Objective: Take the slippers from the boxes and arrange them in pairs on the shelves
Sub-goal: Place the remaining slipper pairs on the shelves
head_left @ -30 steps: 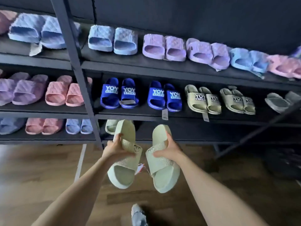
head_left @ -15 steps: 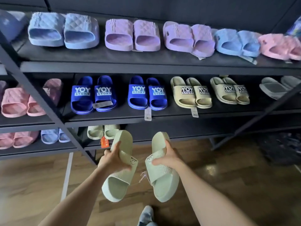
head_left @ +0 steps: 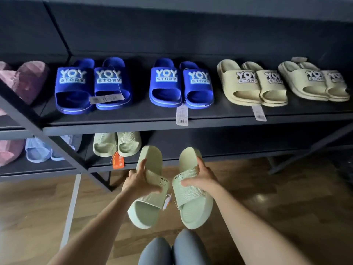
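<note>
I hold a pale green slipper in each hand, heels pointing at the bottom shelf (head_left: pixel 219 156). My left hand (head_left: pixel 138 181) grips the strap of the left slipper (head_left: pixel 147 207). My right hand (head_left: pixel 201 178) grips the strap of the right slipper (head_left: pixel 193 205). A small tag hangs between them. A matching pale green pair (head_left: pixel 116 143) with an orange tag sits on the bottom shelf just left of the held slippers.
The middle shelf (head_left: pixel 133 118) carries two blue pairs (head_left: pixel 93 85) (head_left: pixel 181 83) and two beige pairs (head_left: pixel 252 83) (head_left: pixel 313 81). Pink and light blue slippers (head_left: pixel 38 152) sit on the left rack. A dark diagonal brace (head_left: pixel 47 136) crosses the rack front. Below are wooden floor and my knees (head_left: pixel 172 249).
The view has dropped and moved closer to the lower shelves; the top shelf is out of sight. Both hands carried the green slippers closer to the bottom shelf.
</note>
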